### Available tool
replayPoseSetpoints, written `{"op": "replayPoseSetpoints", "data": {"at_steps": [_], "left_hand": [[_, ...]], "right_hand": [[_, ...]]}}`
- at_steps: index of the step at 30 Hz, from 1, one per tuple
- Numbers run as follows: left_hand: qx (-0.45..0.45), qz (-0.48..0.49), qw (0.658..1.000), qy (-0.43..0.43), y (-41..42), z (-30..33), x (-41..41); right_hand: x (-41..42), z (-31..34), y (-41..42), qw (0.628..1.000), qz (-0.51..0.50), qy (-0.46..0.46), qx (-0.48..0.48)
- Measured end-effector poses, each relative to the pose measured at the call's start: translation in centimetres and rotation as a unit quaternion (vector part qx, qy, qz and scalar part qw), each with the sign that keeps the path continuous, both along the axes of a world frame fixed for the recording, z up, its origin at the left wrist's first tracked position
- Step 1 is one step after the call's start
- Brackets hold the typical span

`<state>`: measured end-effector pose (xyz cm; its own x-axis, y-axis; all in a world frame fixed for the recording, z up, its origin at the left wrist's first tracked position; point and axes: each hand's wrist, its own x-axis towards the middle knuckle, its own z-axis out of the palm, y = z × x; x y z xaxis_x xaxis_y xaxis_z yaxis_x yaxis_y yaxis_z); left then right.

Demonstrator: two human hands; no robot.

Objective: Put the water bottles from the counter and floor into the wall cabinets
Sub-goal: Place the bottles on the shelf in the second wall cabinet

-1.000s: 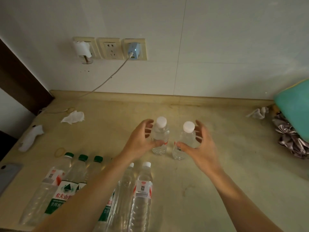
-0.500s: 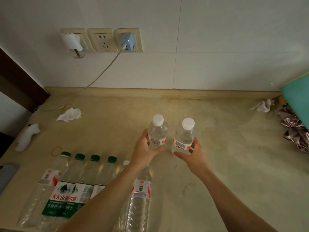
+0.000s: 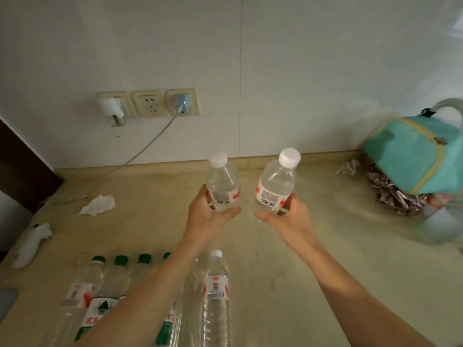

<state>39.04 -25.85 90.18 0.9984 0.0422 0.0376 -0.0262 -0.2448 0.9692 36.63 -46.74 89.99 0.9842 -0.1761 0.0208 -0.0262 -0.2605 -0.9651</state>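
Bottle (image 3: pixel 223 182) in left grip (image 3: pixel 209 216), upright.

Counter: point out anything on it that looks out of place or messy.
Crumpled tissues litter the counter: one at the left, one by the right wall. A rubber band lies loose beside the green-capped bottles. No spill shows.

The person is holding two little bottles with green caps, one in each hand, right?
Not quite: the caps are white, not green. The head view shows the left hand holding one small bottle and the right hand holding the other small bottle, both with white caps. The green caps belong to the bigger bottles lying on the counter.
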Motion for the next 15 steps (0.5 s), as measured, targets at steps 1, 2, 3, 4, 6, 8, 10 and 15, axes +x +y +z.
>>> {"op": "replayPoseSetpoints", "data": {"at_steps": [1,2,3,4,6,8,10,15], "left_hand": [[0.002,-0.009,1.0,-0.021,0.3,1.9,-0.1],[0.005,-0.017,0.999,-0.043,0.5,3.9,-0.2],[0.007,-0.024,0.997,-0.068,0.7,6.1,-0.3],[0.01,-0.031,0.995,-0.093,0.8,8.5,-0.5],[0.014,-0.041,0.988,-0.148,0.8,13.3,-1.1],[0.014,-0.045,0.979,-0.2,0.8,18.2,-1.8],[0.009,-0.047,0.97,-0.237,0.4,23.0,-2.4],[-0.018,-0.042,0.942,-0.331,-0.7,34.1,-3.8]], "right_hand": [[-0.4,1.9,0.2,1.0,-0.004,-0.024,0.0],[-0.8,3.8,0.4,0.999,-0.011,-0.047,0.0],[-1.3,6.0,0.5,0.997,-0.019,-0.071,0.002],[-1.8,8.2,0.6,0.995,-0.024,-0.094,0.006],[-2.8,12.6,0.5,0.99,-0.026,-0.136,0.01],[-3.8,17.2,0.4,0.984,-0.023,-0.174,0.003],[-4.7,21.6,0.3,0.976,-0.026,-0.217,-0.003],[-5.1,32.1,-0.5,0.948,-0.048,-0.314,-0.007]]}}
